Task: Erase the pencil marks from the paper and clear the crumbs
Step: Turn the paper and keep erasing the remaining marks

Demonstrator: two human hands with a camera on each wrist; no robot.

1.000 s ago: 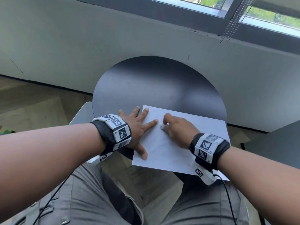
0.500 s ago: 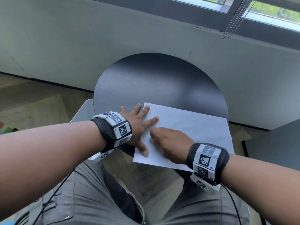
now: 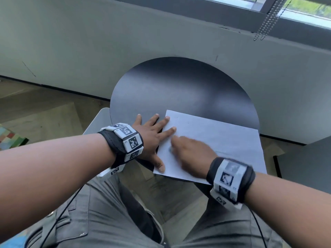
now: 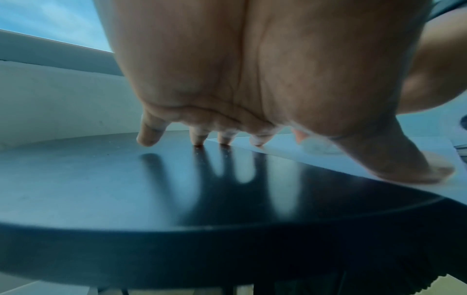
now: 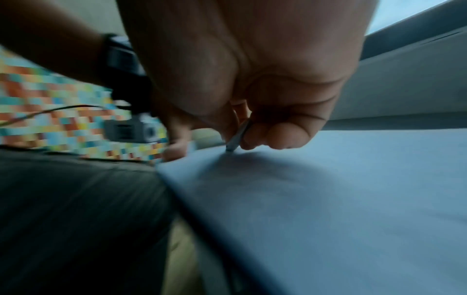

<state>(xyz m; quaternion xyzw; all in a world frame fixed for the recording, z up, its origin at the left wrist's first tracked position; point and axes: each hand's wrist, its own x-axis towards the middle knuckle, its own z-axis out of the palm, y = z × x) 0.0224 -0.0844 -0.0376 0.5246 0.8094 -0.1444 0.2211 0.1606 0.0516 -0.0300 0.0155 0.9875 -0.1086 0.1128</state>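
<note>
A white sheet of paper lies on the near right part of a round black table and overhangs its near edge. My left hand lies flat with straight, spread fingers; index finger and thumb press the paper's left edge. My right hand, blurred, pinches a small pale eraser whose tip touches the paper near its left side. A faint pencil line shows right of that hand. I cannot make out any crumbs.
A grey wall runs just behind the table, with bead chains hanging from the window above. Another dark tabletop stands at the right. A white seat edge sits left of the table. My grey-trousered legs are under the near edge.
My right hand has slid the eraser across the paper toward me and to the left. The left hand has stayed flat on the paper's edge.
</note>
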